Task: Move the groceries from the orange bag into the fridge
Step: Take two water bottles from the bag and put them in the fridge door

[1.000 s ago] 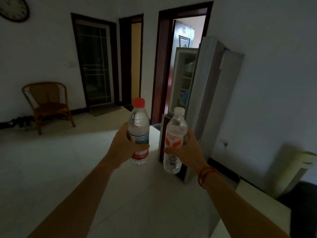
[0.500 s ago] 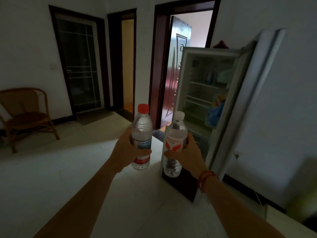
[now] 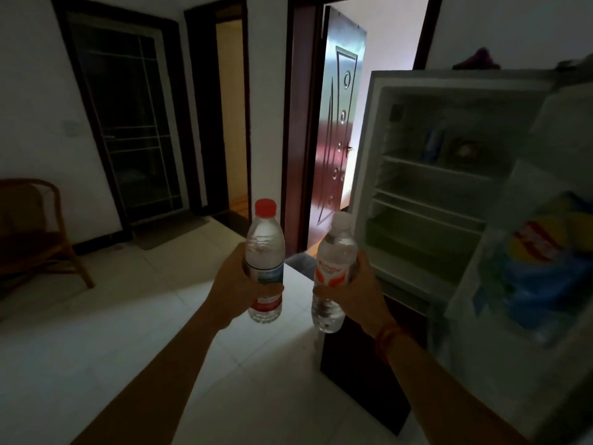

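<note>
Here the left hand [image 3: 236, 292] is gripping the red-capped bottle [image 3: 265, 245] upright, fingers curling round its label; the right hand [image 3: 357, 295] is clasping the white-capped bottle [image 3: 336, 248] likewise, both hanging just before the open fridge's [image 3: 369, 162] left edge.

The red-capped bottle [image 3: 265, 248] is clear, glossy plastic with ribbed walls and a printed label band. The white-capped bottle [image 3: 336, 252] is the same thin transparent plastic under a film wrap. The floor [image 3: 160, 316] is pale tile, smooth and shiny. The chair [image 3: 32, 242] is woven cane on a bent wooden frame. The door [image 3: 340, 123] is lacquered dark red and embossed, possibly metal. The fridge [image 3: 375, 155] has a matt white plastic liner, and the packet [image 3: 532, 261] looks shiny.
</note>
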Demonstrator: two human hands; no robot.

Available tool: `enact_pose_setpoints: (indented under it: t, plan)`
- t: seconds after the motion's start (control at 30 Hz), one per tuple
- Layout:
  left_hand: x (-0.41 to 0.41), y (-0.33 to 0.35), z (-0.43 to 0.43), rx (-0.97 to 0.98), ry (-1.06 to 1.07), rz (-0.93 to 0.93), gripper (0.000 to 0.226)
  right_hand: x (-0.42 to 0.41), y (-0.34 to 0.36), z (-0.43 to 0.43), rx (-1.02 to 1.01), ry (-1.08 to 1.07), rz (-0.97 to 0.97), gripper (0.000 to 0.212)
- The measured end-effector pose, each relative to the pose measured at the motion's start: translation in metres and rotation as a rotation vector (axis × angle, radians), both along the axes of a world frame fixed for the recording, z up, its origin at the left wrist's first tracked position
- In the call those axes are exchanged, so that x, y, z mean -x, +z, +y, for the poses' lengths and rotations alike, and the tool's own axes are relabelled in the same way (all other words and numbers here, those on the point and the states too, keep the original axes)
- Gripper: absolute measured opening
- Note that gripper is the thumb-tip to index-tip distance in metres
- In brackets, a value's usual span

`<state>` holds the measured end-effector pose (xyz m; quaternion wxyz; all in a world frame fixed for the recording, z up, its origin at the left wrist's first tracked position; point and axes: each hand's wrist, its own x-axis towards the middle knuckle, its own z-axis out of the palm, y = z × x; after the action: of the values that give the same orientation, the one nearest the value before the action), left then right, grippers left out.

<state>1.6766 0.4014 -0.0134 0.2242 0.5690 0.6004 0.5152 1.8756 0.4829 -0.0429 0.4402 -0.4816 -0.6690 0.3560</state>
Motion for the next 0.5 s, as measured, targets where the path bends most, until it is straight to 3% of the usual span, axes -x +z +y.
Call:
enact_pose_setpoints:
  t: [0.33,0.5]
  plan:
    - [0.072,0.004,0.181,0.012,-0.048,-0.033,0.039,0.069,0.021,0.160,0.018,-0.043,0.022,0.086]
    - [0.104,-0.007,0.265,0.011,-0.195,-0.032,0.050,0.088,0.014,0.222,0.004,-0.139,0.012,0.090]
